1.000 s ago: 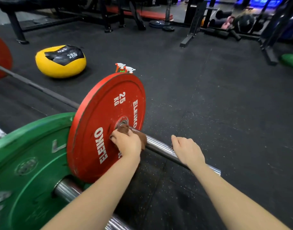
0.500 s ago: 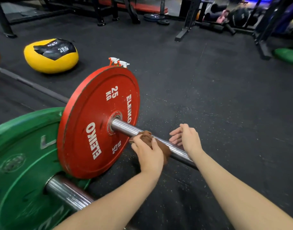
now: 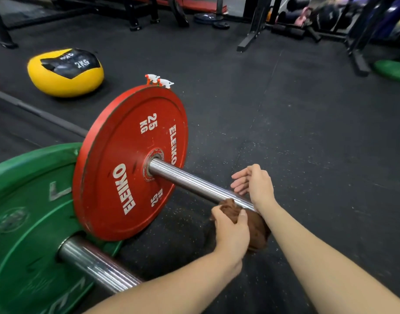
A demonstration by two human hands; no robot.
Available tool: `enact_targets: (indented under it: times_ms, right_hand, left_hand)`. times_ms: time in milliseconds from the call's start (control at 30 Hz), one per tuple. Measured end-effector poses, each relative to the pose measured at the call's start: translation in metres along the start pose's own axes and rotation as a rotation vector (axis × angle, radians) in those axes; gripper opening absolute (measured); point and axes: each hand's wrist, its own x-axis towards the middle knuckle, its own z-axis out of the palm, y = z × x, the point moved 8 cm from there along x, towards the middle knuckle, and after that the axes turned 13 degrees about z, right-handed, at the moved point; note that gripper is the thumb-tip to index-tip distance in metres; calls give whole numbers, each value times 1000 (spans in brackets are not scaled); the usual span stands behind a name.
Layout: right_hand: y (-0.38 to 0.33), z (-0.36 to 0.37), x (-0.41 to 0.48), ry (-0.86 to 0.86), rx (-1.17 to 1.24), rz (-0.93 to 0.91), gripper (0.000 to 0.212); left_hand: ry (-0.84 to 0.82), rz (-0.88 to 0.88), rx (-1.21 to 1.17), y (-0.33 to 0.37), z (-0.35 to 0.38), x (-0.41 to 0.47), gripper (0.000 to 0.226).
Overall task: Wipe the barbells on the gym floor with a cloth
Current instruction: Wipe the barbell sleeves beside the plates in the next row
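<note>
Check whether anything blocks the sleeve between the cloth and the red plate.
Nothing visible does. The sleeve is bare from the cloth in the left hand to the red plate; the right hand is open over the sleeve's end.

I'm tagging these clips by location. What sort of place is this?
Most likely a gym: a red 25 kg plate on a barbell, a yellow medicine ball, and rack frames behind.

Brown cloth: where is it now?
Head view, lower centre: the brown cloth is gripped by the left hand at the outer end of the barbell sleeve.
</note>
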Motion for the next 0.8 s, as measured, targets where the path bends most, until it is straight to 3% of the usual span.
enact_targets:
  times_ms: [100, 200, 300, 533, 700, 800]
  right_hand:
    - [1, 1, 2, -33, 31, 31, 52]
    - [1, 5, 4, -119, 26, 67, 52]
    - [4, 9, 6, -238, 53, 89, 57]
    - [7, 9, 11, -400, 121, 62, 59]
    - [11, 16, 19, -406, 51, 135, 58]
    - [13, 15, 24, -310, 59, 191, 56]
  left_hand:
    - [17, 38, 26, 3, -15, 3, 25]
    - [212, 124, 47, 23, -50, 19, 20]
    - [392, 178, 83, 45, -73, 37, 31]
    - [300, 107, 87, 10, -24, 18, 45]
    - [385, -30, -35, -21, 9, 6, 37]
    - [423, -67, -65, -26, 4, 10, 30]
